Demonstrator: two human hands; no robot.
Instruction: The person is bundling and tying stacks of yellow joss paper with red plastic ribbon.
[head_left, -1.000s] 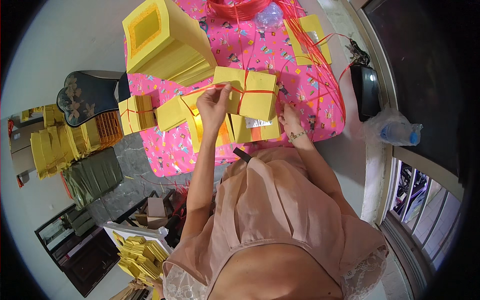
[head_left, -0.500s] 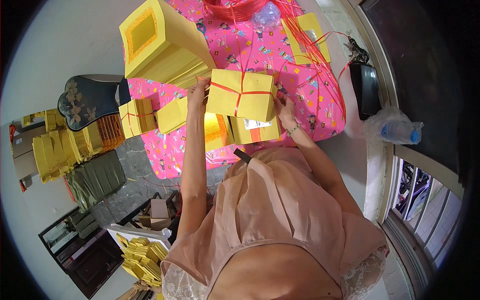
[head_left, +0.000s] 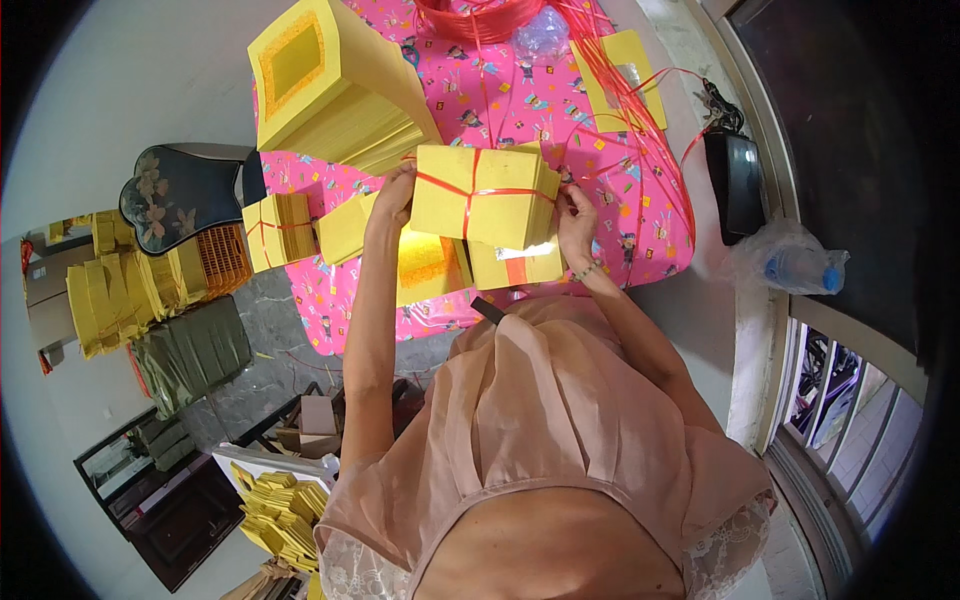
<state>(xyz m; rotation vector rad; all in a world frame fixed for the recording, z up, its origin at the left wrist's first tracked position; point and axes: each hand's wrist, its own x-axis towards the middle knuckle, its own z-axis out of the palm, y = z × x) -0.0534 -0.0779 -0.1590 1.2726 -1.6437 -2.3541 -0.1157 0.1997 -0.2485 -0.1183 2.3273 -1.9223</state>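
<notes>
A thick bundle of yellow paper (head_left: pixel 440 215) is in front of me, above the near part of the table, with red plastic string (head_left: pixel 467 200) crossing its top face. At its left end is my left hand (head_left: pixel 397 195), fingers closed on the string; a short red end sticks up beside them. My right hand (head_left: pixel 575 225) is at the opposite end, its thumb and fingers pinched where the string reaches the edge. The fingertips are partly hidden. Under the bundle lie more yellow papers, one with an orange patch (head_left: pixel 430 262) and another with a red and silver one (head_left: pixel 515 268).
A tall stack of yellow paper (head_left: pixel 350 110) leans at the far left of the pink patterned tablecloth (head_left: pixel 520 100). Left of the bundle is a tied bundle (head_left: pixel 277 230). Loose red string (head_left: pixel 620 85) trails at the far right. A wrapped bottle (head_left: pixel 800 265) stands on the ledge.
The bundle has turned and tilted, so more of its right-hand paper edges shows and the string crossing sits further left. My right hand has shifted slightly down and to the right.
</notes>
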